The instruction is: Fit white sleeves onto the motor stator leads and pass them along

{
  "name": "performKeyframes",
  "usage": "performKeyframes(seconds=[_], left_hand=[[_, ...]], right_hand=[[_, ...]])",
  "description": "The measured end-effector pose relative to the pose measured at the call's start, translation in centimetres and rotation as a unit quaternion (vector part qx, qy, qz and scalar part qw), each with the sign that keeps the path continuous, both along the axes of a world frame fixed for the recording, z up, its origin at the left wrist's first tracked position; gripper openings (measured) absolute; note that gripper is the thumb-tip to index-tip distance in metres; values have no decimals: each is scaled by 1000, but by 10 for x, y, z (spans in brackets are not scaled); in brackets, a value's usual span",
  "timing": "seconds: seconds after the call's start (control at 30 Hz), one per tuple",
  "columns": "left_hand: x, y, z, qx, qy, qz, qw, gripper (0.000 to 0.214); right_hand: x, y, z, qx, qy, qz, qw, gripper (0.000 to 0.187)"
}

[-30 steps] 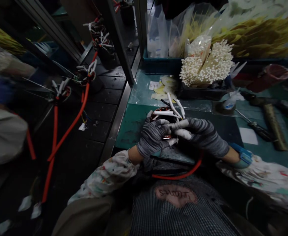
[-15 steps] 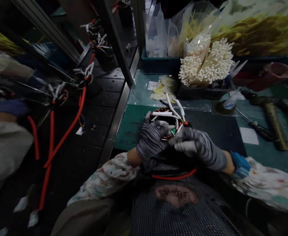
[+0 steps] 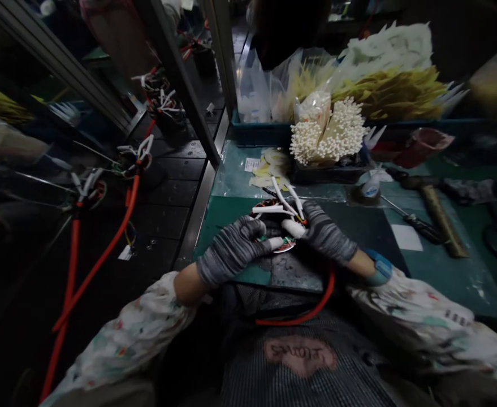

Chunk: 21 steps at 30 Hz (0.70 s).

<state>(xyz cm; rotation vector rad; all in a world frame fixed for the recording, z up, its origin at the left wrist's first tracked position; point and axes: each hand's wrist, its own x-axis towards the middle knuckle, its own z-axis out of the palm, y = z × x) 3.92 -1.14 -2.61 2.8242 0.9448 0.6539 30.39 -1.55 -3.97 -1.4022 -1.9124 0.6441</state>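
Note:
A motor stator [image 3: 289, 247], a ring of copper windings, rests at the front of the green mat in the head view. Several white-sleeved leads [image 3: 282, 198] stick up from its far side. My left hand [image 3: 231, 249], in a striped grey glove with white fingertips, grips the ring's left and near rim. From the right, my right hand [image 3: 327, 234], gloved alike, closes on the ring near the base of the leads. A red cable sleeve [image 3: 328, 291] runs from beneath my right hand toward my apron. My fingers hide part of the windings.
Behind the stator stands a bundle of white-tipped sticks [image 3: 328, 135] in a black tray. Yellow insulation slips [image 3: 388, 93] fill a bin behind. A hammer [image 3: 443, 220] and screwdriver [image 3: 422, 226] lie right. Left, past a metal post [image 3: 180, 79], run a slatted conveyor [image 3: 180, 189] and more stators.
My left hand has shifted left and down along the ring. My right hand has turned and moved up beside the leads. The co-worker's gloved hand at left no longer shows clearly.

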Motion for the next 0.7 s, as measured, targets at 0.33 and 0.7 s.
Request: performKeyframes(seconds=[0.33,0.7], left_hand=[[0,-2,39,202,122,-110,966,19],[14,-2,-27,143,-84,-26,986,39]], right_hand=[[3,94,24,-84,-13,312,946,30],[41,76,28,221,-205,-138,943,32]])
